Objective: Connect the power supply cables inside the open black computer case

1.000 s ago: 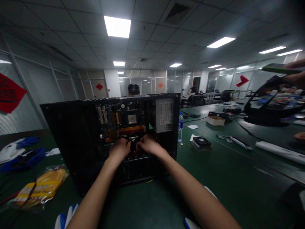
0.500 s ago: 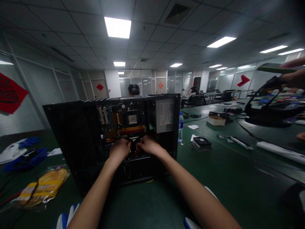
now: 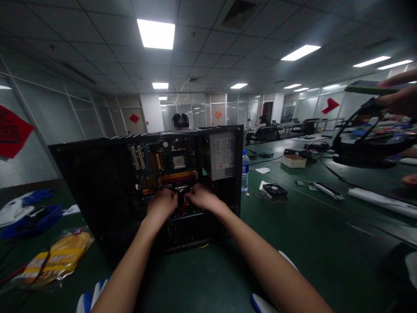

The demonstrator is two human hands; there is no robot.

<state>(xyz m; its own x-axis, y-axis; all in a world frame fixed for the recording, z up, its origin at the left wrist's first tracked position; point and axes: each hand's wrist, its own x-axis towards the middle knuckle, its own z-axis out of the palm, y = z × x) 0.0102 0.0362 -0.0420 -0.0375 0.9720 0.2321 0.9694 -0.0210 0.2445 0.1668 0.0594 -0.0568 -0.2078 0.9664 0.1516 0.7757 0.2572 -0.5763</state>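
An open black computer case stands on the green table, its motherboard and grey power supply facing me. Both my hands reach into its lower middle. My left hand is curled closed over dark cables below the board. My right hand is closed beside it, fingers pinched at a red cable between the two hands. What exactly each holds is hidden in the dark interior.
A water bottle stands right of the case, with a loose fan and a small box beyond. A yellow packet and blue-and-white gloves lie at left. Another person's hands hold a device at far right.
Both hands stay in the same spot inside the case. The view has shifted slightly, and the case sits a little left and higher than before.
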